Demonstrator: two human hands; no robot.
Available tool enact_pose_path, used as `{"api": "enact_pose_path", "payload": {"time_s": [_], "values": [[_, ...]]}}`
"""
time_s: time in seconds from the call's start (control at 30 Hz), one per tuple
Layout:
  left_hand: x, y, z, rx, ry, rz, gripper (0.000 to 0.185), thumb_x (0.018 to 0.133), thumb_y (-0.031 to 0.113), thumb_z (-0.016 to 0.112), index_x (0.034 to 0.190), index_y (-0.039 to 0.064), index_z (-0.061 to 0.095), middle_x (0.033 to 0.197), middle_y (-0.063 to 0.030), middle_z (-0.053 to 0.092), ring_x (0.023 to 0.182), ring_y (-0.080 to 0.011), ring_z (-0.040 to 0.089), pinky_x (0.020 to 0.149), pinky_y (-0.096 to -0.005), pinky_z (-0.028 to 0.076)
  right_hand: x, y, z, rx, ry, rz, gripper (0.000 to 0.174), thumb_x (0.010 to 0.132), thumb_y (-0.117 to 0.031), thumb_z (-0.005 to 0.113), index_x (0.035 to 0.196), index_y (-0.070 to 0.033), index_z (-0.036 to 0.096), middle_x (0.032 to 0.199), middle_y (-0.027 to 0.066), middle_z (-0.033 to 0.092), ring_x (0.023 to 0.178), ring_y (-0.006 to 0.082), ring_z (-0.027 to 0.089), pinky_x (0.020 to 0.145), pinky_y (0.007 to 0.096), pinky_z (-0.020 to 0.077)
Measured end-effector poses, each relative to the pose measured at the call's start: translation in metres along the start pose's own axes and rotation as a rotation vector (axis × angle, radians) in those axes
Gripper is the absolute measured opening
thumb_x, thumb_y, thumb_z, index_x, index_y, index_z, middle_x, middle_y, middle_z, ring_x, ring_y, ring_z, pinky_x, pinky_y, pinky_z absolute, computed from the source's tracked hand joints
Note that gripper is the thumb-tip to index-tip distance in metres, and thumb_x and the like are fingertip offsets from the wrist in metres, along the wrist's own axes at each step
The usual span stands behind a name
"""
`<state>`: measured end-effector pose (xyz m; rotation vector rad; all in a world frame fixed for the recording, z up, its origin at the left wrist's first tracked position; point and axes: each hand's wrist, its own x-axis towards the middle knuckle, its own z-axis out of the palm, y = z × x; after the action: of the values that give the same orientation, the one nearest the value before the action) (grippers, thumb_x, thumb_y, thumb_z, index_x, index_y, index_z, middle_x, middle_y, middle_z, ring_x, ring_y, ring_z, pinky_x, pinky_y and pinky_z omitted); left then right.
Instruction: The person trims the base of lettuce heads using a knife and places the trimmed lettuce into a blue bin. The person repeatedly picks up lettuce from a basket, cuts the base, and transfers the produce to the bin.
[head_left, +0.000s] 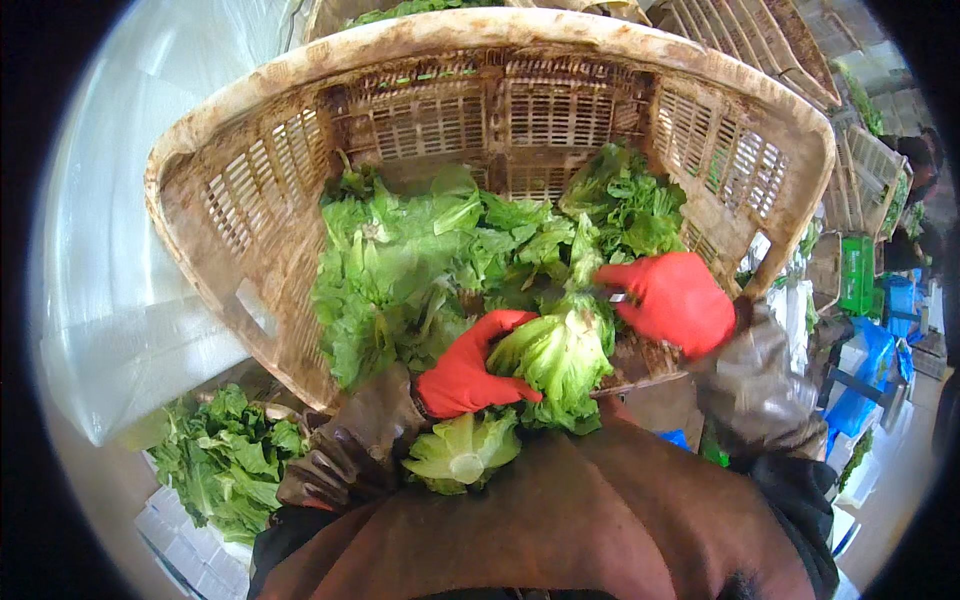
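My left hand (480, 367), in a red glove, grips a head of lettuce (566, 352) from its left side. The head is tilted, its stem end towards the right. My right hand (671, 300), also red-gloved, is closed around a small tool, probably a knife (619, 298), with only a short shiny piece showing by the stem end. Loose lettuce leaves (390, 247) fill the bottom of a brown-stained plastic basket (487, 30) before me. Another lettuce head (463, 457), pale cut base facing up, lies below my left wrist, against my brown apron (525, 525).
More leafy lettuce (232, 457) is piled at lower left, beside white plastic sheeting (150, 225). Stacked plastic crates (750, 45) stand beyond the basket at upper right. Farther right are a green crate (856, 274), blue bags (862, 375) and a dark, blurred figure, perhaps a person (915, 165).
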<state>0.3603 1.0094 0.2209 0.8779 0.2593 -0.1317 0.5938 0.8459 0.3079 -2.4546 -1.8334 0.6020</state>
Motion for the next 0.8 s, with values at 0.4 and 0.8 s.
{"api": "enact_pose_path", "payload": {"time_s": [0.4,0.8], "values": [[0.005,0.012,0.01,0.311,0.293,0.01,0.086,0.072,0.018,0.09,0.14,-0.002,0.042,0.129,-0.009,0.055,0.122,-0.0194,0.052,0.108,-0.0363,0.041,0.003,-0.041,-0.004,0.653,0.174,0.418,0.063,0.078,-0.039,0.079,0.128,-0.005,0.06,0.087,0.0212,0.069,0.08,0.0429,0.067,0.07,0.0509,0.0536],[-0.001,0.016,0.014,0.324,0.202,-0.032,0.112,0.075,0.013,0.087,0.159,0.0,0.013,0.15,-0.0131,0.041,0.132,-0.0203,0.045,0.11,-0.035,0.039,-0.01,-0.037,-0.029,0.817,-0.151,0.325,0.063,0.082,-0.023,0.078,0.139,-0.005,0.056,0.092,0.0148,0.074,0.084,0.0225,0.072,0.079,0.0338,0.0568]]}}
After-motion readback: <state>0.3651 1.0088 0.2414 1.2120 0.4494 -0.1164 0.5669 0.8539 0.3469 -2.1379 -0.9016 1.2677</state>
